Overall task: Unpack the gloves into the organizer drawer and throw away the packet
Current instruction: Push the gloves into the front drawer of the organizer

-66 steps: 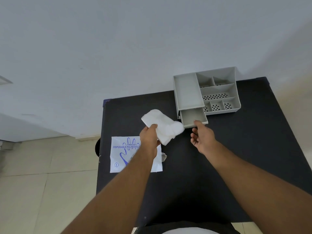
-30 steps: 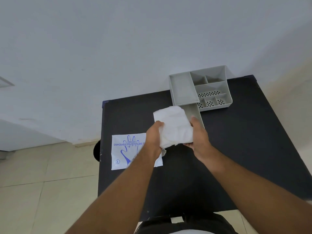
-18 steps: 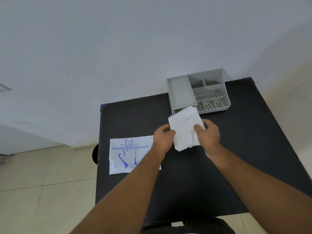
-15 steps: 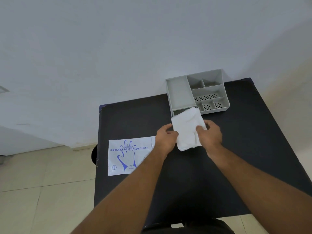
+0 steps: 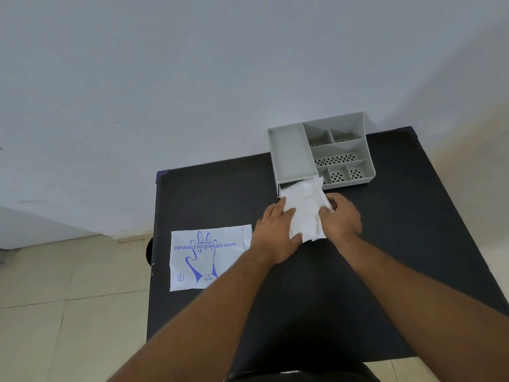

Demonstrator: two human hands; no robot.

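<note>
A folded wad of white plastic gloves (image 5: 304, 209) lies over the pulled-out drawer of the grey organizer (image 5: 292, 155), hiding nearly all of the drawer. My left hand (image 5: 275, 235) grips the wad's left edge and my right hand (image 5: 341, 217) grips its right edge. The wad's far end touches the organizer's front. The flat white packet (image 5: 205, 257), printed with a blue hand and "disposable polyethylene gloves", rests on the black table left of my left wrist.
The black table (image 5: 413, 244) stands against a pale wall, with the organizer at its far edge. Beige floor tiles (image 5: 68, 312) show to the left. A dark round object (image 5: 149, 252) pokes out below the table's left edge.
Both hands took hold of the glove wad and moved it forward and down onto the open drawer. The packet has stayed where it was.
</note>
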